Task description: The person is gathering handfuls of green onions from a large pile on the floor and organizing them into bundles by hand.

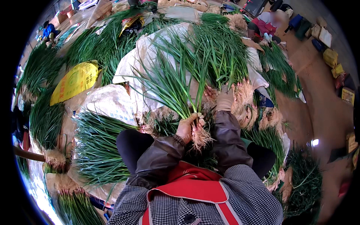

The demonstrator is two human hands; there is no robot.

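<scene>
My left hand (185, 129), in a pale glove, is closed round a small bunch of rooted green plants (180, 95) that look like green garlic. Their long leaves fan up and away, and the pale, stringy roots (201, 137) hang below my fist. Farther ahead, my right hand (225, 98), also gloved, reaches into a big pile of the same plants (221, 48), at the pinkish stem ends by the roots. Leaves and roots hide its fingertips, so its grip is unclear.
White woven sacks (110, 101) lie under and between the heaps. At my left is another heap (99, 146), with a yellow printed sack (75, 82) beyond it. Someone in red (264, 27) sits at the far right. Bags (330, 58) line the brown floor's right side.
</scene>
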